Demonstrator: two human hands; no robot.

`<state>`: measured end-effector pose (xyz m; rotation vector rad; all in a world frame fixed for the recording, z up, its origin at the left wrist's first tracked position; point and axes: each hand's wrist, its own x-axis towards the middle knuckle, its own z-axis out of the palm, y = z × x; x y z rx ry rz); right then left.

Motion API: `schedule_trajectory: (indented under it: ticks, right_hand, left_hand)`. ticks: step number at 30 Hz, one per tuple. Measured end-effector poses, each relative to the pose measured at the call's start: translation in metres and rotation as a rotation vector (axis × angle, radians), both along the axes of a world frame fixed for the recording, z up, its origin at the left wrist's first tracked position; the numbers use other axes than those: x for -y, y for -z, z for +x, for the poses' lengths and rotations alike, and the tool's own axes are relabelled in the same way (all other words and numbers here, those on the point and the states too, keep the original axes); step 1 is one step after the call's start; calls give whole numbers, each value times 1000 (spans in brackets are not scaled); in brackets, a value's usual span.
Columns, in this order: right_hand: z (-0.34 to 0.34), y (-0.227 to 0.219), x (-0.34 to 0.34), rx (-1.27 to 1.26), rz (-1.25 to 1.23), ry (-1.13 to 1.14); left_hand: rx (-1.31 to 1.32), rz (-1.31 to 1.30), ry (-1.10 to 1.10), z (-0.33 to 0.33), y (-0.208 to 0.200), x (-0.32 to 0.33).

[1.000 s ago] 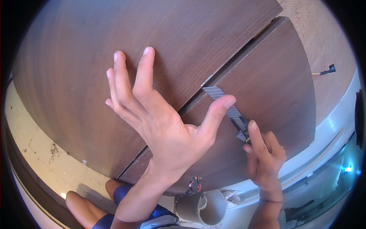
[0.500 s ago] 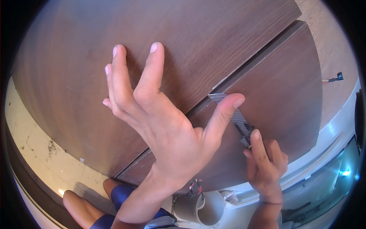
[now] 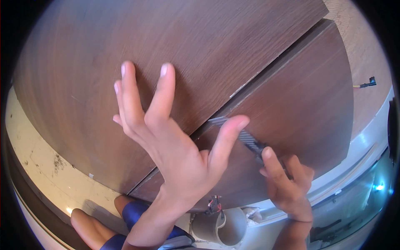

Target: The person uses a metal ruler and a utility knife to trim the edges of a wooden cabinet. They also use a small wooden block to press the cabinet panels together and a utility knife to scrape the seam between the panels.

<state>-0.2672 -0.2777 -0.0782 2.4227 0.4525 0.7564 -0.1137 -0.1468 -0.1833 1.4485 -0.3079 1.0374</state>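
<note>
My right hand [image 3: 289,181] grips a utility knife [image 3: 255,145] with a long, segmented blade run out of its dark handle. The blade's tip lies at the long gap between a large brown wood-grain panel [image 3: 96,100] and a smaller matching panel [image 3: 308,96]. My left hand [image 3: 171,141] is spread over the large panel, fingers stretched out and thumb apart, holding nothing. Its thumb crosses in front of part of the blade. Along the gap, the large panel's edge shows a pale, chipped streak.
A grey ring-shaped tube [image 3: 231,228] stands below the panels, with a bundle of thin wires [image 3: 214,205] above it. Another wire connector [image 3: 368,82] pokes out at the right. A bluish glass surface [image 3: 350,208] lies at the lower right; my knees show at lower left.
Both the knife blade and my left hand have shifted toward me along the gap, down and to the left. The panels look unmoved.
</note>
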Motion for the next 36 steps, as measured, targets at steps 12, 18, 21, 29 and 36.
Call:
schedule_trajectory:
  ticks: [12, 18, 21, 29, 36]
  right_hand:
    - [-1, 0, 4, 67, 129, -82]
    - [7, 6, 7, 125, 125, -139]
    - [8, 11, 11, 133, 111, -139]
    - [-4, 1, 0, -18, 143, 6]
    - [-3, 0, -5, -27, 122, 39]
  left_hand:
    - [-15, -67, -81, -1, -11, 7]
    - [-23, 18, -158, 0, -13, 5]
    - [-42, 10, -153, -2, -13, 8]
    - [-34, 12, -139, -3, -11, 10]
    - [-6, -8, -110, -2, -7, 6]
